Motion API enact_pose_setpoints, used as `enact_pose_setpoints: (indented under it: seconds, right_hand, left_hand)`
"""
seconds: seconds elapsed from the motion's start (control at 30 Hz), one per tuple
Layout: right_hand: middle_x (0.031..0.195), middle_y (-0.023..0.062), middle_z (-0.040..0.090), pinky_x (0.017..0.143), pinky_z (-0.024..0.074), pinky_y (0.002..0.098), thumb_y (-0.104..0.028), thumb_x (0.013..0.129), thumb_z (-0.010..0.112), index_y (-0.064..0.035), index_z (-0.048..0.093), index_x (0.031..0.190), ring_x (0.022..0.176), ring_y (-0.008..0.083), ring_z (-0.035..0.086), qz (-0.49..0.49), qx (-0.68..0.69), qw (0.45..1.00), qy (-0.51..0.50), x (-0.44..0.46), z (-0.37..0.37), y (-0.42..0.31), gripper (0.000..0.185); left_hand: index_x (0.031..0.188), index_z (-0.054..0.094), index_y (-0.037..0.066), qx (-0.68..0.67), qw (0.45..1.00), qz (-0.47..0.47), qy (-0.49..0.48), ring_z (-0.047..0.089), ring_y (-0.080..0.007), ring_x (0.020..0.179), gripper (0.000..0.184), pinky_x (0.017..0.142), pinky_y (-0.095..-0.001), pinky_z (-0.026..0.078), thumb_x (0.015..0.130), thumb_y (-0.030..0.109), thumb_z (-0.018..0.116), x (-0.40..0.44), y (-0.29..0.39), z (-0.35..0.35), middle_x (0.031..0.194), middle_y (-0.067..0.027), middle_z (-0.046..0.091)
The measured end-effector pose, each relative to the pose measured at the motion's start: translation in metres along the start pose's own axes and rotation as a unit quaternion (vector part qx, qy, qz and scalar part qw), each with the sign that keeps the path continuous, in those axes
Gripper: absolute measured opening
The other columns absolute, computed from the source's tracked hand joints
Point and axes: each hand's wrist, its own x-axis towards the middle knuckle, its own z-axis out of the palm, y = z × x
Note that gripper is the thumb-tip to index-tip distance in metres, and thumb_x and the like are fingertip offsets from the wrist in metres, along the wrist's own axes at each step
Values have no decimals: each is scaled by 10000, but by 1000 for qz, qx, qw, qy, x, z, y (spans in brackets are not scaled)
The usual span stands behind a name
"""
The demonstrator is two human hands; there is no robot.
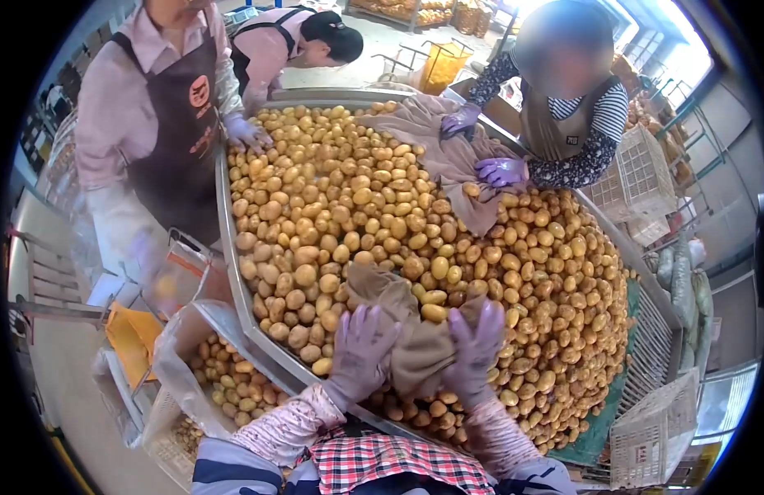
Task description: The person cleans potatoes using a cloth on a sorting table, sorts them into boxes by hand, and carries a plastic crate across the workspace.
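A brown cloth (427, 351) lies crumpled over yellow-brown, potato-like produce (340, 198) heaped on a metal-edged sorting table (237, 272). At the cloth's left side, my left hand (361, 351), in a purple glove, rests with its fingers stretched out, touching cloth and produce. My right hand (477, 346), gloved alike, lies on the cloth's right end, fingers spread. Some produce shows between the hands just past the cloth. Beneath my palms the surfaces are hidden.
Across the table, a person's gloved hands (501, 172) press on a second brown cloth (472, 186). At left, another person's hand (248, 134) touches the produce. A plastic-lined crate (180, 351) stands near-left; a white crate (654, 429) sits at right.
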Motion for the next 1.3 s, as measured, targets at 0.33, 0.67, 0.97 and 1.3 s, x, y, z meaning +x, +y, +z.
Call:
enact_pose_setpoints:
  seconds: [0.33,0.67,0.97,1.3]
  right_hand:
    - [1575,190,278,1121,72,706,-280,857,539,-294,429,1481,1447,450,217,22,-9,965,-260,84,142,27,634]
    - [1594,67,245,1126,62,704,-230,899,503,-319,447,1456,1513,353,49,81,-43,965,-244,84,206,29,567]
    - [834,112,676,815,494,389,-189,807,635,-8,732,868,931,324,646,55,376,923,-60,55,27,25,214]
    - [1582,232,217,1028,129,798,-288,818,569,-196,362,1513,1465,492,145,21,-69,936,-346,-91,69,3,730]
  left_hand:
    - [1548,297,142,156,945,-82,-276,78,-331,1519,894,1197,-572,10,835,628,531,87,-66,83,1635,-157,143]
    - [1573,224,158,77,939,-224,-248,103,-268,1526,721,1210,-540,25,940,449,411,107,-105,101,1639,-114,163]
    - [962,684,68,-172,982,-70,-29,511,-369,1213,242,1033,-506,354,772,210,641,39,-53,23,1191,-145,640]
    - [1549,247,137,93,943,-112,-299,199,-478,1454,1067,1171,-615,121,667,460,753,-39,-23,41,1561,-295,217]
